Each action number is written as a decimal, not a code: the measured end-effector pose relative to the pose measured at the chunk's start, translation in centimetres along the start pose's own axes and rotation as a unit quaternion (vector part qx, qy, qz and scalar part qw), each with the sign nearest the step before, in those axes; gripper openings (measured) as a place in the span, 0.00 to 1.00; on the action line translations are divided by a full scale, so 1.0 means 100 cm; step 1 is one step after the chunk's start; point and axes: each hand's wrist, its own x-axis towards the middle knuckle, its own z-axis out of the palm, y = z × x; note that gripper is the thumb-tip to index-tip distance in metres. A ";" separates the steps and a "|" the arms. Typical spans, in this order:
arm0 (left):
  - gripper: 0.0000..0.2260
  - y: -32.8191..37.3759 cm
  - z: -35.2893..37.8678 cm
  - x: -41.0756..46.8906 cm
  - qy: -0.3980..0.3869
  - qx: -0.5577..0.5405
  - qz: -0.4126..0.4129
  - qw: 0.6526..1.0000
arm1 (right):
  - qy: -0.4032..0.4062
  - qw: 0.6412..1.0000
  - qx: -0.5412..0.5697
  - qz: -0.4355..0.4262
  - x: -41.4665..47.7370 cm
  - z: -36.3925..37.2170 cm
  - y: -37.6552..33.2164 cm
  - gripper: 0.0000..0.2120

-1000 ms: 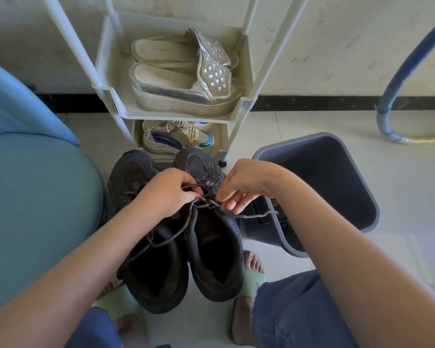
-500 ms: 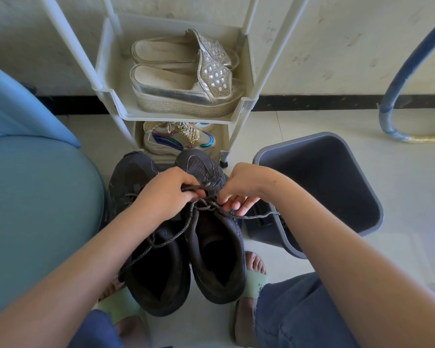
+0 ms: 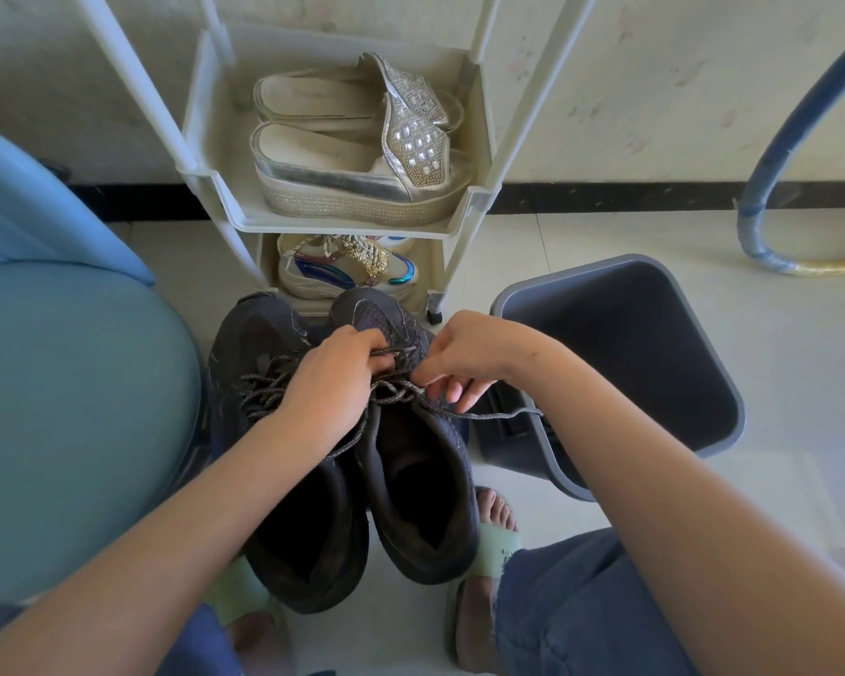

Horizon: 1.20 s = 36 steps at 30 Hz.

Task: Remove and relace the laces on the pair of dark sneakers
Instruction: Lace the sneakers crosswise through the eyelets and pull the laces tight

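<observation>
Head view: pair of dark sneakers (image 3: 361, 505) on pale floor (image 3: 776, 480), toes up against the bottom edge of the white shoe rack (image 3: 342, 227), heels between the person's sandalled feet (image 3: 496, 512). Blue seat (image 3: 69, 407) crowds one side, tilted grey bin (image 3: 630, 363) the other; a loose lace end (image 3: 498, 415) reaches the bin's near rim. Left hand (image 3: 332, 378) curled round the laces (image 3: 391, 390) of the bin-side sneaker (image 3: 420, 480); right hand (image 3: 474, 358) pinches them at the same crossing. Open floor beyond the bin

Illumination was bright, diffuse daylight. The floor (image 3: 801, 383) at the right of the frame approached overexposure. Shadows were soft. The openings of the sneakers (image 3: 425, 505) rendered nearly black. Wide-angle distortion splayed the rack posts (image 3: 136, 80) at the upper edge. Central focus was sharp.
</observation>
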 end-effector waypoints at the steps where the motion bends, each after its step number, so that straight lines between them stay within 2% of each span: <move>1: 0.10 0.000 0.002 -0.001 0.003 -0.009 -0.008 1.000 | 0.029 0.999 -0.025 -0.030 0.002 0.000 0.002 0.08; 3: 0.09 -0.001 0.004 -0.001 0.000 -0.025 -0.021 0.999 | 0.084 0.988 -0.067 -0.110 0.006 0.001 0.003 0.14; 5: 0.06 -0.001 0.004 -0.001 -0.001 -0.048 -0.033 0.998 | 0.090 0.978 -0.110 -0.155 0.007 0.002 0.003 0.17; 9: 0.08 0.000 0.005 0.000 0.012 -0.081 -0.056 0.995 | 0.082 0.978 -0.131 -0.142 0.012 0.004 0.008 0.15; 12: 0.10 0.000 0.007 0.002 0.021 -0.108 -0.071 0.991 | 0.087 0.981 -0.106 -0.136 0.014 0.006 0.012 0.17; 18: 0.11 -0.005 0.006 0.004 0.038 -0.217 -0.118 0.968 | 0.076 0.969 -0.151 -0.181 0.015 0.008 0.012 0.21; 22: 0.11 -0.004 0.006 0.003 0.051 -0.248 -0.129 0.959 | 0.051 0.973 -0.153 -0.167 0.016 0.009 0.011 0.23; 27: 0.10 -0.005 0.004 0.004 0.034 -0.301 -0.131 0.944 | 0.051 0.974 -0.146 -0.163 0.018 0.008 0.010 0.20; 29: 0.09 -0.008 0.002 0.007 0.021 -0.327 -0.139 0.934 | 0.059 0.978 -0.094 -0.176 0.016 0.005 0.010 0.18; 32: 0.07 -0.010 -0.002 0.011 0.027 -0.399 -0.164 0.902 | 0.103 0.976 0.008 -0.194 0.009 -0.004 0.009 0.12; 34: 0.05 -0.011 -0.002 0.011 0.022 -0.402 -0.168 0.900 | 0.098 0.974 -0.009 -0.203 0.009 -0.006 0.009 0.10; 36: 0.05 -0.012 -0.001 0.013 0.010 -0.374 -0.150 0.915 | 0.068 0.974 -0.048 -0.210 0.009 -0.004 0.007 0.06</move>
